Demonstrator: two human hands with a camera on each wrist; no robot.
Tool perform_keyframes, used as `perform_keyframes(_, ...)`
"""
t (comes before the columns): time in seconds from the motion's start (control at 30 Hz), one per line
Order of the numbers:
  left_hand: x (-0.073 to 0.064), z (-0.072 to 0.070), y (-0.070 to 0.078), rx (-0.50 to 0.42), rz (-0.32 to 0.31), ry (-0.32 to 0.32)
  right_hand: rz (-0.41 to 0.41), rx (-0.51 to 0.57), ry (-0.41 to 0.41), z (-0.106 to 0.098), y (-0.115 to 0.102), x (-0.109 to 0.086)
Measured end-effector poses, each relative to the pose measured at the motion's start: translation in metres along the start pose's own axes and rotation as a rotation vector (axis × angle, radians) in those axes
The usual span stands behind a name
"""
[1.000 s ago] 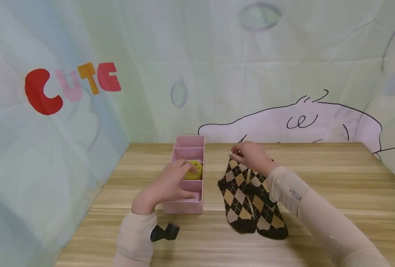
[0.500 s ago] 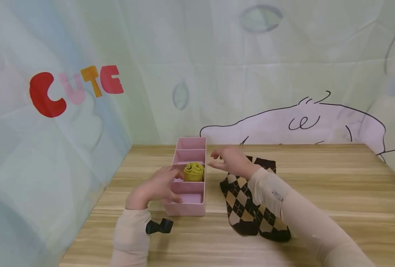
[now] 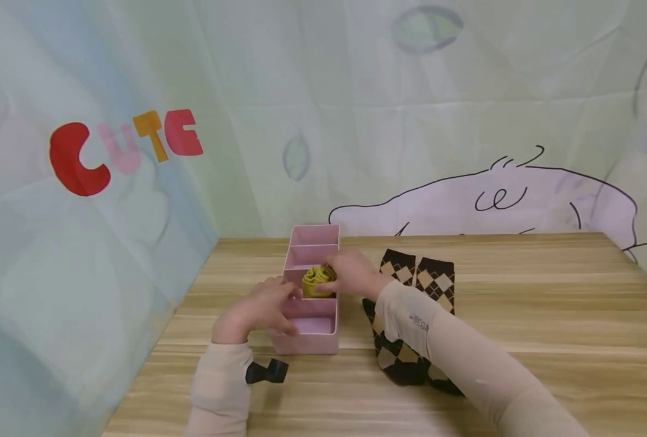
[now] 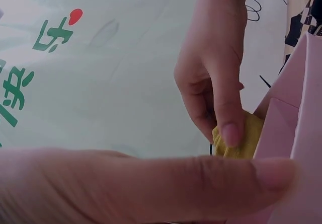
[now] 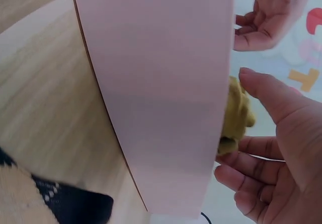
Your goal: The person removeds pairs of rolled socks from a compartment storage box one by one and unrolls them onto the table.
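Hands point(image 3: 353, 274) (curved inward) flank yellow roll point(image 3: 315, 281).

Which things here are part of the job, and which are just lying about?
In the job, it seems:
yellow cloth roll
pink box, with the roll in it
right hand, gripping the roll
left hand, at the box

Lying about, apparently:
patterned socks, in neither hand, though possibly related
CUTE lettering, decoration only
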State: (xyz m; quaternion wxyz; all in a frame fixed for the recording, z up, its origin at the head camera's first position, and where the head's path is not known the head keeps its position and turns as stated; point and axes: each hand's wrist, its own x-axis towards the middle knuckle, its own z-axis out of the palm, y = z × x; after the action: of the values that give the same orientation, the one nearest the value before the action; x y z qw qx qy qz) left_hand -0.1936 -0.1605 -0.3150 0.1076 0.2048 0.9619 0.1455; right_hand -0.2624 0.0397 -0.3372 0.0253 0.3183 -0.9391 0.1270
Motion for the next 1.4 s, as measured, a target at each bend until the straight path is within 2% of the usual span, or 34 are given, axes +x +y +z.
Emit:
perform_keyframes(0.17, 0.001, 0.0, 0.003, -0.006, -0.009, 0.003, 0.023, -0.026, -0.013, 0.004, -0.005, 0.002)
perform_keyframes(0.5, 0.003, 0.0, 0.004, -0.013, -0.045, -0.012, 0.012, -0.018, 0.002, 0.01, -0.008, 0.004)
perform_keyframes(0.87, 0.0, 0.0, 0.006, -0.031, -0.06, -0.018, 0.003, 0.01, 0.003, 0.006, -0.011, 0.001)
perform_keyframes(1.2, -0.002, -0.001, 0.008, -0.044, -0.087, -0.012, 0.021, 0.079, 0.037, -0.01, -0.014, 0.003)
perform_keyframes(1.4, -0.001, -0.002, 0.009, -0.038, -0.086, 0.004, 0.03, 0.079, 0.05, -0.02, -0.013, 0.001)
